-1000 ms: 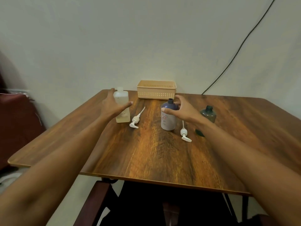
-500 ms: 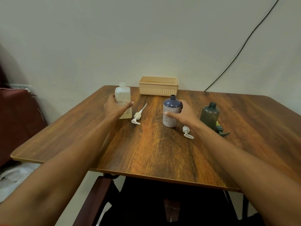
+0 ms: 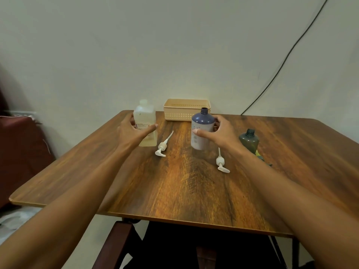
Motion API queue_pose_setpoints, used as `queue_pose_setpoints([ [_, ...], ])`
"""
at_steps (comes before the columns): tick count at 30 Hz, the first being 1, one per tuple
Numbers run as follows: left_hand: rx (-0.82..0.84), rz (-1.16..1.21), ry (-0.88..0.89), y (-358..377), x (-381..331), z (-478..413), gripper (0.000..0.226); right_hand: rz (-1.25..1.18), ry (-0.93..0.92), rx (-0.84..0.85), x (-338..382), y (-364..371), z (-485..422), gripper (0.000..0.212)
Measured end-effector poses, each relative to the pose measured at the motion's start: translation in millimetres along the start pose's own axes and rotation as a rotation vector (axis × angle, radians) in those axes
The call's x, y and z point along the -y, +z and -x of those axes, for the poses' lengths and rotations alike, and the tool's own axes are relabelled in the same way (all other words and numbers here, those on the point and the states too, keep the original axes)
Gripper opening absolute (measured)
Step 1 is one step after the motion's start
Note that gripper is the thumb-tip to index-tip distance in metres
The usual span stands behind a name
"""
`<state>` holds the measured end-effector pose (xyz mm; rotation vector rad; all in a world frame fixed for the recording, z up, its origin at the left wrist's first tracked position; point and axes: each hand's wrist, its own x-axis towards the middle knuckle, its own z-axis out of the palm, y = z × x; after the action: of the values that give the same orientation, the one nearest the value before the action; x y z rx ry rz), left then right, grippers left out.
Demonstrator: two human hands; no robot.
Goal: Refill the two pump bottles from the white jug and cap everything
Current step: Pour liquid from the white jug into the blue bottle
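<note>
Head view, left to right. A dark red upholstered seat (image 3: pixel 21 152) stands beside the wooden table (image 3: pixel 174 191). At the table's far left stands the white jug (image 3: pixel 146 121), upright, cap on, holding pale yellowish liquid; the left hand (image 3: pixel 134 133) wraps its near side, thumb across the label, fingers behind. Just right of the jug lies one white pump head (image 3: pixel 162 147), its tube pointing away from the viewer. A beige perforated basket (image 3: pixel 186 109) sits at the far edge against the wall, partly hidden by the blue bottle (image 3: pixel 202 131), which stands uncapped at centre; the right hand (image 3: pixel 223 134) clasps its right side, thumb on the front. A second white pump head (image 3: pixel 221 162) lies near the right wrist. Further right stands the dark green bottle (image 3: pixel 249 140), also uncapped, its base partly hidden behind the forearm. A black cable (image 3: pixel 287 55) runs down the wall. Count: one jug, two open bottles, two white pump heads, one basket.
</note>
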<state>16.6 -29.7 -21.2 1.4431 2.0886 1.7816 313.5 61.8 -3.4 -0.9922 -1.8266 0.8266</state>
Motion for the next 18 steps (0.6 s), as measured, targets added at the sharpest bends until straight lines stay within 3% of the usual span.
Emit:
queue_pose_setpoints([
  [7,0.09,0.146,0.077,-17.6,-44.5,9.6,0.075,-0.007,-0.08,-0.013,28.4,-13.3,4.6,0.079],
  [18,0.256,0.034,0.233,-23.7,-85.9,28.6,0.077,0.023,-0.148,0.073,43.7,-21.4,24.8,0.077],
])
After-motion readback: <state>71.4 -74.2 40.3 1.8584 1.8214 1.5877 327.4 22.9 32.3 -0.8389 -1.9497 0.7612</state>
